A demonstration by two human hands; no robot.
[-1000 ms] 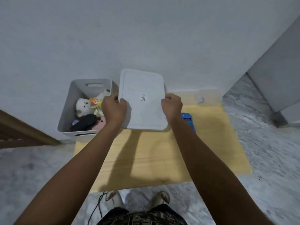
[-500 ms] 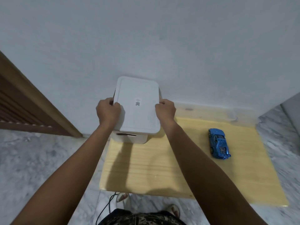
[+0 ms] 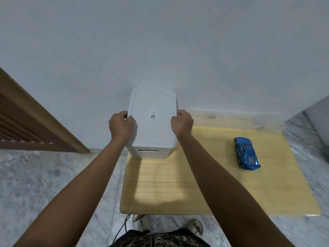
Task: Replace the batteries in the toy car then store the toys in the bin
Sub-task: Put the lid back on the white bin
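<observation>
A low, light wooden table (image 3: 222, 189) stands against a plain white wall (image 3: 160, 41) on a grey marbled floor (image 3: 44, 184). A brown slatted wooden door (image 3: 26, 122) sits at left. A dark cable (image 3: 122, 227) trails below the table's near edge.

Soft, even light falls from above and behind the person, throwing arm shadows across the wooden table (image 3: 210, 175). A faint sheen marks its near right corner. The wide-angle lens bends the edges, and the marble floor (image 3: 35, 184) smears with blur there.
</observation>
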